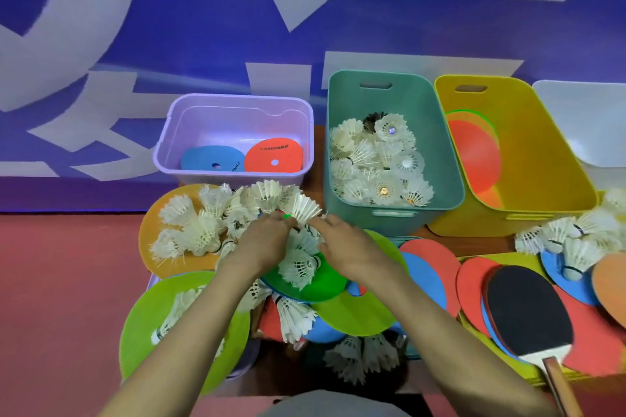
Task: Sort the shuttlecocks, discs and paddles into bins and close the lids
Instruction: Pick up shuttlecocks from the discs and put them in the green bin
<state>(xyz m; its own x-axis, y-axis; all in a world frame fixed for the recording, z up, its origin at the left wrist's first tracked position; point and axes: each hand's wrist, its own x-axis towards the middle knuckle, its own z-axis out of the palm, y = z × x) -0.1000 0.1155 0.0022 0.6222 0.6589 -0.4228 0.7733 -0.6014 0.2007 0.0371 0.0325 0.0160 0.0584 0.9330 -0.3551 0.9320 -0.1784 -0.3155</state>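
Both hands are digging into the middle heap of shuttlecocks (298,261), which is sitting on a dark green disc (325,283) right in front of the person. The left hand (264,244) is gripping a fanned shuttlecock (303,206), fingers curled round its cork end and feathers pointing up toward the gap between two bins. The right hand (352,250) is touching the same clump with its fingers bent down into the feathers; I can't tell if it's actually holding anything.

Behind the heap, the purple bin (169,145) is standing open with a blue disc (210,159) and a red disc (272,154) lying flat inside. The teal bin (437,132) is sitting just right of it, roughly half full of shuttlecocks, and is pressing up against the yellow bin (542,152), which is holding red and orange discs. A thin strip of bare desk (316,166) is showing between purple and teal.

On the left, an orange disc (159,257) and a lime disc (145,325) are poking out over the red floor (67,281), both carrying loose shuttlecocks. On the right, a black-faced paddle (528,311) is lying on overlapping red discs, handle pointing toward the person, with another shuttlecock pile (569,237) just beyond it.
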